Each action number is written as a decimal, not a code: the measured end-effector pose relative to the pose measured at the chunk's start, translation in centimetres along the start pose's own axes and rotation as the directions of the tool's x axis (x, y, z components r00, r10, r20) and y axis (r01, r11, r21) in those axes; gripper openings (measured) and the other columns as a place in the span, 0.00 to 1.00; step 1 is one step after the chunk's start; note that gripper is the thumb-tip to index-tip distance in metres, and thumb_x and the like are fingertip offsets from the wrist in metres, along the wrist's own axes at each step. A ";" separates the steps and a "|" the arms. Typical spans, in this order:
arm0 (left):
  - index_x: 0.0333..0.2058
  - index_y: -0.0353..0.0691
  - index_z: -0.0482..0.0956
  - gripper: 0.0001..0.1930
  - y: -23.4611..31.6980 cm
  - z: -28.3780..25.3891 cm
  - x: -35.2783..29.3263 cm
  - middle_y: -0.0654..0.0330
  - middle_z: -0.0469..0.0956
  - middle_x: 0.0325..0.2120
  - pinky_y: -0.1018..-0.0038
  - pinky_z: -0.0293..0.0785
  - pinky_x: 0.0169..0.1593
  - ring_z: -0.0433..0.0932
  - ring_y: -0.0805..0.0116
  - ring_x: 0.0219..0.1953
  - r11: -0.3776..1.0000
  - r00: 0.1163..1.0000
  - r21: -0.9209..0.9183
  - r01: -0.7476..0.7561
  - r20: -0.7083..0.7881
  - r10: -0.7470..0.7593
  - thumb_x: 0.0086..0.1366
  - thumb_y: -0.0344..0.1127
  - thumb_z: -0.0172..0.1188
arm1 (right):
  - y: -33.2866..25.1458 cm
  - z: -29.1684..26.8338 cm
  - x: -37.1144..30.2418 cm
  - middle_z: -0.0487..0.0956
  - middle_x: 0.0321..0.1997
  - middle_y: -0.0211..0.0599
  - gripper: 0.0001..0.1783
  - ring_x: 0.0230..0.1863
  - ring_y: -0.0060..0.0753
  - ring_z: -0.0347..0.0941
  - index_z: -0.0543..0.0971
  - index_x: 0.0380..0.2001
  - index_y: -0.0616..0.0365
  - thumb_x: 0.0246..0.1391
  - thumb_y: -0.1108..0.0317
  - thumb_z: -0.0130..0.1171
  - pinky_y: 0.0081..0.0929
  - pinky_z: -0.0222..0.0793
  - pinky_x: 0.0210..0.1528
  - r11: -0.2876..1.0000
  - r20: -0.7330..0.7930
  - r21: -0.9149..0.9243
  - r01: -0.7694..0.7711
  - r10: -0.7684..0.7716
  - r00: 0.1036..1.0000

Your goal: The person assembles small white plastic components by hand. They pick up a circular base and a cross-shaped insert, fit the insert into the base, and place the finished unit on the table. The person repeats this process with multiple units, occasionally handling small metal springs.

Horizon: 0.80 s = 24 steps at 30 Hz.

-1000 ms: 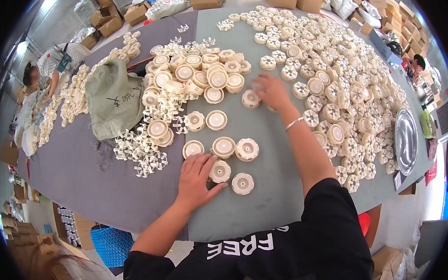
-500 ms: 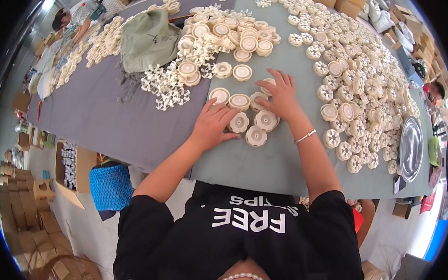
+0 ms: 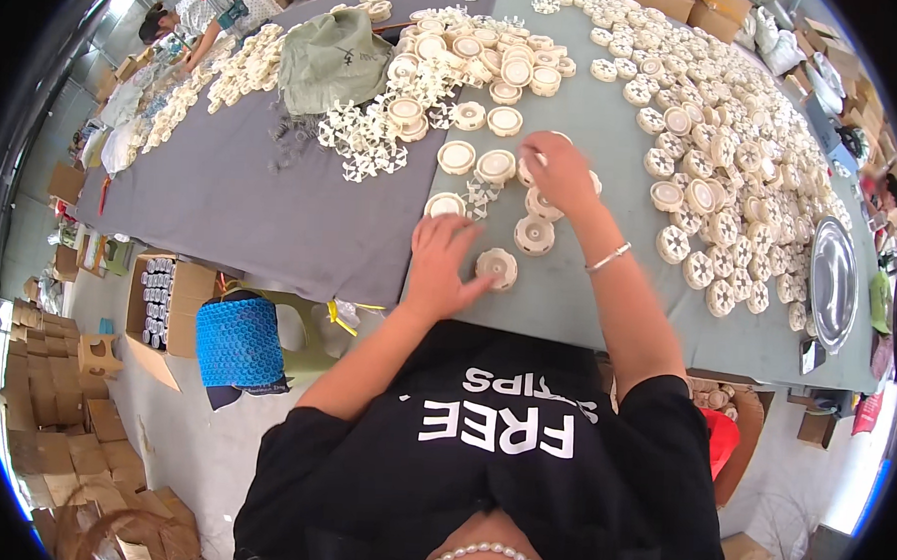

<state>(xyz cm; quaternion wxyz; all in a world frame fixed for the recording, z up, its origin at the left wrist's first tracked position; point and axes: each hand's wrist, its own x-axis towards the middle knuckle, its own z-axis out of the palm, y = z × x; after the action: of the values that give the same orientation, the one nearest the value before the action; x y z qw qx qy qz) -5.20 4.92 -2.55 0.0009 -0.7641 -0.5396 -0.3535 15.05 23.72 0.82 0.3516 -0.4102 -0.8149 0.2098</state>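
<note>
Several round cream plastic parts with scalloped rims lie loosely grouped between my hands. My left hand (image 3: 443, 264) rests with fingers spread, its fingertips at one round part (image 3: 445, 205) and its thumb against another round part (image 3: 497, 270). Over the right side of the group is my right hand (image 3: 563, 175), blurred, its fingers bent down beside a round part partly under it; whether it grips that part cannot be made out. A round part (image 3: 535, 235) lies below its wrist. Small white pronged pieces (image 3: 480, 198) lie in the middle, near a round part (image 3: 495, 166).
A large heap of cream round parts (image 3: 722, 197) covers the right of the table, beside a shiny metal tray (image 3: 834, 282). Further off are a pile of white pronged pieces (image 3: 362, 144) and a green cloth bag (image 3: 333, 63). Another person (image 3: 194, 29) works at the far left.
My left hand has moved nearer to me, and a round part by its thumb now lies apart from the group. Small white pronged pieces now show between the parts. The whole view has shifted slightly.
</note>
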 end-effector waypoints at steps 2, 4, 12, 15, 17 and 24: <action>0.56 0.43 0.81 0.32 -1.4 1.4 1.7 0.53 0.76 0.56 0.50 0.63 0.69 0.73 0.48 0.60 0.998 0.997 0.031 0.059 -0.043 -0.057 0.55 0.50 0.74 | 0.5 1.9 -0.3 0.85 0.54 0.42 0.17 0.52 0.52 0.82 0.82 0.51 0.54 0.58 0.71 0.62 0.46 0.77 0.58 0.961 0.022 -0.092 0.262 -0.261 0.965; 0.56 0.43 0.82 0.29 -2.5 2.9 3.8 0.53 0.76 0.56 0.53 0.66 0.67 0.73 0.47 0.60 0.992 0.996 0.094 0.082 -0.025 -0.080 0.56 0.45 0.74 | 2.4 4.1 0.0 0.84 0.54 0.42 0.20 0.52 0.55 0.81 0.81 0.54 0.52 0.56 0.71 0.64 0.48 0.77 0.56 0.923 0.152 -0.270 0.273 -0.238 0.959; 0.48 0.47 0.88 0.19 -3.0 3.2 9.7 0.57 0.80 0.51 0.57 0.74 0.60 0.78 0.48 0.55 0.953 0.939 0.301 0.042 0.314 -0.141 0.59 0.43 0.74 | 4.7 3.9 5.5 0.86 0.48 0.51 0.26 0.50 0.61 0.82 0.79 0.59 0.54 0.61 0.55 0.64 0.51 0.78 0.54 0.996 0.155 0.024 -0.088 0.083 0.984; 0.48 0.47 0.88 0.18 -5.2 3.3 9.7 0.56 0.81 0.48 0.58 0.76 0.59 0.80 0.51 0.53 0.996 0.941 0.081 0.030 0.334 -0.055 0.59 0.43 0.74 | 4.5 3.6 8.2 0.86 0.49 0.54 0.29 0.52 0.60 0.82 0.80 0.59 0.56 0.60 0.51 0.66 0.51 0.77 0.57 0.955 0.219 -0.239 -0.173 0.227 0.949; 0.47 0.43 0.87 0.16 -6.1 2.9 9.8 0.55 0.81 0.48 0.60 0.79 0.55 0.82 0.54 0.51 0.947 0.952 -0.260 0.191 0.284 -0.114 0.64 0.42 0.72 | 6.0 3.7 9.5 0.84 0.55 0.52 0.32 0.55 0.57 0.81 0.79 0.61 0.55 0.58 0.49 0.67 0.48 0.75 0.60 0.962 0.118 -0.252 -0.104 0.137 0.984; 0.53 0.29 0.81 0.19 -15.3 0.9 6.0 0.54 0.84 0.50 0.64 0.84 0.53 0.85 0.63 0.48 -0.218 0.653 -0.868 0.446 0.482 -0.584 0.78 0.42 0.57 | 8.3 4.8 11.5 0.85 0.51 0.52 0.34 0.58 0.55 0.79 0.80 0.61 0.54 0.57 0.45 0.66 0.48 0.76 0.60 0.973 0.242 -0.228 0.022 0.035 0.970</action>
<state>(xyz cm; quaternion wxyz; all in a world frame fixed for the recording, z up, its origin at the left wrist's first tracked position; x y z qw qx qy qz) -16.27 16.64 -5.79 -0.6230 -0.2352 -0.4180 -0.6180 11.00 37.57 -2.98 0.1985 -0.4217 -0.8693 0.1645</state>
